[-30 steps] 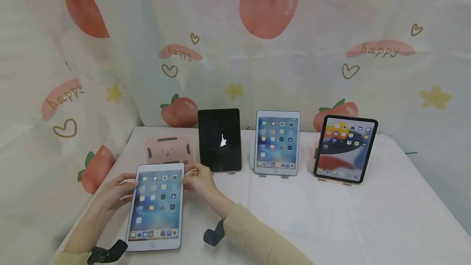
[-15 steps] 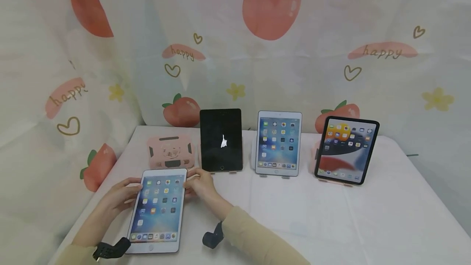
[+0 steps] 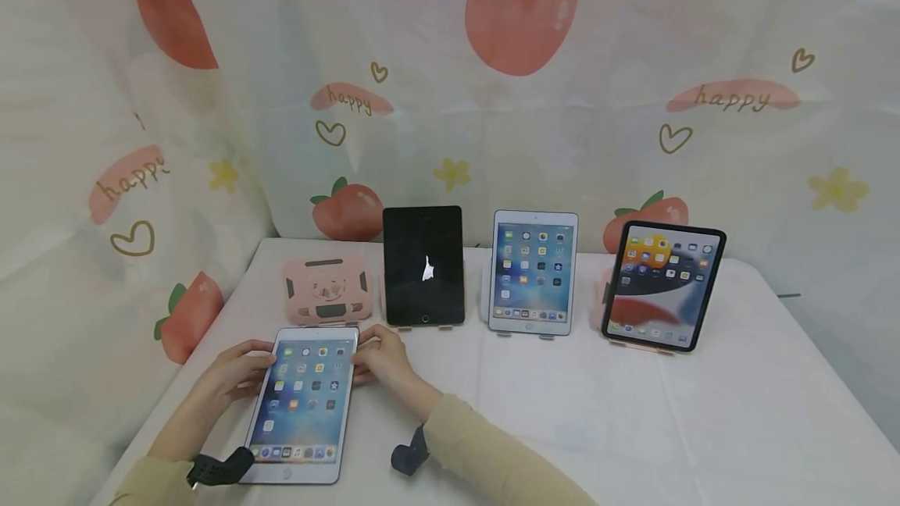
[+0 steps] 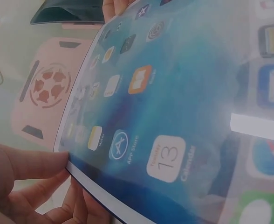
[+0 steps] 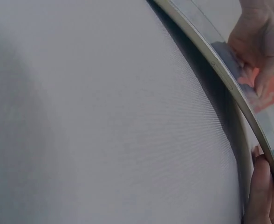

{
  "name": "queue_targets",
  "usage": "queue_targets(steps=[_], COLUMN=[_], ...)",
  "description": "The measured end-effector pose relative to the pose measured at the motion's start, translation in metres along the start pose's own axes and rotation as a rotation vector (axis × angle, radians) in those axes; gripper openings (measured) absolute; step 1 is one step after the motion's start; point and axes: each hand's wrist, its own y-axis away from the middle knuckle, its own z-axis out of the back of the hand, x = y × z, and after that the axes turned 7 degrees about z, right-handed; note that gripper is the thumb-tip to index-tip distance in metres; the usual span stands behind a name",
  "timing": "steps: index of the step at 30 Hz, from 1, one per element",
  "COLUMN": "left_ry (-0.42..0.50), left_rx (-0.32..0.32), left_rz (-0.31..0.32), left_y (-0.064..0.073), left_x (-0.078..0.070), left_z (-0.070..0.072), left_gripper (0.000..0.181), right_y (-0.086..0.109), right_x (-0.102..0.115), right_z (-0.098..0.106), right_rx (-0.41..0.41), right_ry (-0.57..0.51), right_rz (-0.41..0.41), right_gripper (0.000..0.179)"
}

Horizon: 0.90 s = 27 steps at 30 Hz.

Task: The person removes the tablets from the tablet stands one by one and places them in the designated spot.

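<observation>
A white tablet [image 3: 302,404] with a lit home screen lies tilted between my two hands at the table's left front. My left hand [image 3: 239,369] holds its upper left edge; in the left wrist view the thumb [image 4: 44,163] rests at the rim with the fingers below. At the upper right edge, my right hand [image 3: 387,358] pinches the tablet. The right wrist view shows the tablet's thin side [image 5: 230,86] raised at a slant over the white cloth, with fingertips [image 5: 263,186] gripping its far end. Just behind its top edge stands a pink tablet stand [image 3: 326,287] with cut-outs.
To the right of the pink stand, a black tablet [image 3: 423,268], a white tablet on its stand [image 3: 534,272] and a dark-framed tablet [image 3: 661,287] stand propped in a row. A white cloth [image 3: 605,420] covers the table, and a printed curtain [image 3: 562,147] hangs behind.
The held tablet's top edge has come down and slightly toward me, so more of the pink stand's base shows. Both hands moved along with it; the head view shifted a little.
</observation>
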Motion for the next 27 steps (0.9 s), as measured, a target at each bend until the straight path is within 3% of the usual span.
queue_targets(steps=[7,13,19,27], left_ry=[-0.038,-0.128,-0.204,-0.248], left_rx=[-0.041,-0.075,-0.113,-0.120], left_rz=[0.003,-0.052,-0.110,-0.112], left_y=[-0.002,-0.002,-0.004,0.000], left_x=[-0.001,0.001,0.004,0.000], left_z=[-0.004,-0.006,-0.010,-0.014], left_gripper=[0.039,0.037,0.038,0.042], right_y=[0.001,0.002,0.001,0.000], right_x=[0.001,0.002,0.000,0.008], right_z=[0.000,-0.001,0.000,0.007], right_rx=[0.010,0.009,0.032,0.073], right_ry=[0.091,0.198,0.206,0.208], right_rz=[-0.017,-0.008,0.004,-0.066], right_gripper=[0.025,0.028,0.033,0.037])
